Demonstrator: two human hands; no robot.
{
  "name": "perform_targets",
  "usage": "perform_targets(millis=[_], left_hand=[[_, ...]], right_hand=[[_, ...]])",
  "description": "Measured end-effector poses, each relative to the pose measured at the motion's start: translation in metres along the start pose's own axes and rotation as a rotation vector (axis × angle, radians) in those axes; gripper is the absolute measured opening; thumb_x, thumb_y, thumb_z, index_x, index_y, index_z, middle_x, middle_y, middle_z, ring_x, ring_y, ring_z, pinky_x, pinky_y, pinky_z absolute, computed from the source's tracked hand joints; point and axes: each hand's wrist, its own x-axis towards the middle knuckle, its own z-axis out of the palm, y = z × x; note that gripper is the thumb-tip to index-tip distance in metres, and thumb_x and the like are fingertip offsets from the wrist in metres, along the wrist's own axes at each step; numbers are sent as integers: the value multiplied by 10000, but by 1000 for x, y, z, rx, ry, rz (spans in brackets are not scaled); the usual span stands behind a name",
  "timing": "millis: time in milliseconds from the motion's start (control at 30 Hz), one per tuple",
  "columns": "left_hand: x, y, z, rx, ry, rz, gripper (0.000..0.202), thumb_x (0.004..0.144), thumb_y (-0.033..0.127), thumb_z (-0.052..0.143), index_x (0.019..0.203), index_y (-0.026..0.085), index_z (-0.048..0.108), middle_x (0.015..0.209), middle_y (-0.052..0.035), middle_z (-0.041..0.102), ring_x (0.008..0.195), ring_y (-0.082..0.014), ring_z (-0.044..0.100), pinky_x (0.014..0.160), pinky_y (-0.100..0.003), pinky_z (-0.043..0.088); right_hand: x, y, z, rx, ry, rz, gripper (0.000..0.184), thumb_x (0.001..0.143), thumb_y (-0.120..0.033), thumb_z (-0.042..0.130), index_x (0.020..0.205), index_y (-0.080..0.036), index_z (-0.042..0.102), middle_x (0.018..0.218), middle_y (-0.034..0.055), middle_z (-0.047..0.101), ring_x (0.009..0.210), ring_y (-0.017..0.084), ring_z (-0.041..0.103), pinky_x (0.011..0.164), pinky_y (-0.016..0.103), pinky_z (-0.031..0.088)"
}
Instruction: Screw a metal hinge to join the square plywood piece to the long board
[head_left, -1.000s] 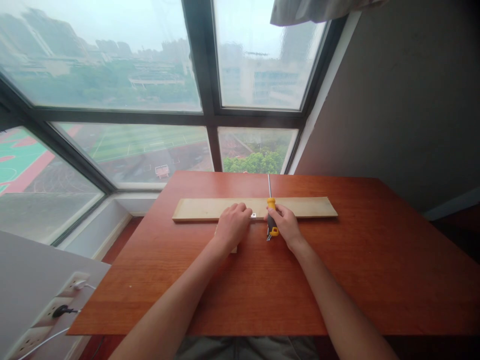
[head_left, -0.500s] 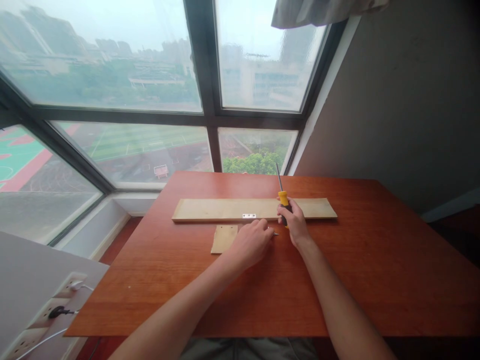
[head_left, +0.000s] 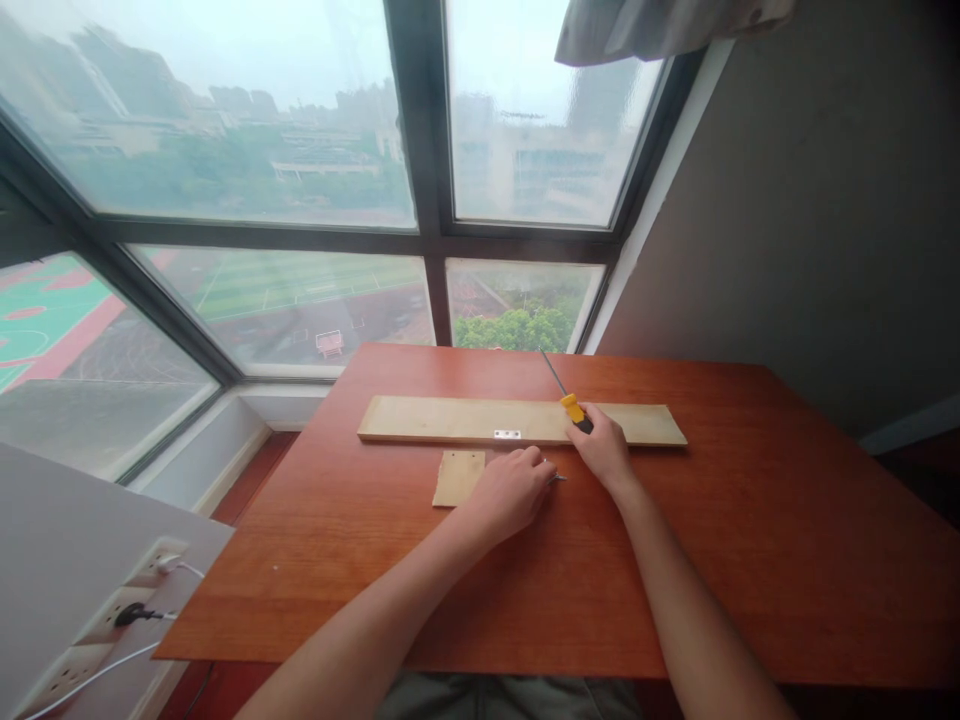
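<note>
Yellow screwdriver (head_left: 574,410), R hand (head_left: 604,450): lower, flatter.

Bare table (head_left: 750,560) right of my right hand (head_left: 604,450) and along the near edge: free passage. Long plank (head_left: 450,420) lies crosswise ahead. Small wood piece (head_left: 458,477) just left of my left hand (head_left: 514,490), narrow gap to plank. Screwdriver (head_left: 574,408) shaft slants over plank.

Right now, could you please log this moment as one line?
left hand: at screw on table | right hand: holding screwdriver over board | hinge: on board
</note>
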Motion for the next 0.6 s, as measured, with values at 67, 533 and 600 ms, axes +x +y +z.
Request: perform_targets(millis=[67, 533, 600], left_hand=[[-1, -1, 2, -12, 2, 12, 173, 959, 226, 421, 1019, 212, 582, 973, -64, 586, 891, -197, 593, 742, -289, 484], [1, 5, 4, 20, -15, -36, 129, 939, 218, 440, 916, 191, 564, 917, -71, 615, 846, -208, 622, 727, -314, 490], [1, 5, 4, 13, -25, -41, 143, 950, 231, 436, 917, 190, 569, 922, -74, 615, 852, -209, 623, 732, -313, 491]], right_hand=[[0, 0, -1, -28, 3, 3, 318, 700, -315, 533, 965, -205, 669, 906, 78, 708, 827, 270, 612, 756, 366, 446], [-1, 1, 2, -64, 27, -34, 361, 692, -280, 535, 1015, -211, 681, 1005, 86, 721, 912, 267, 630, 820, 363, 474], [-1, 1, 2, -64, 28, -35, 361, 691, -271, 537, 1015, -213, 683, 1006, 84, 722, 916, 264, 633, 824, 362, 477]])
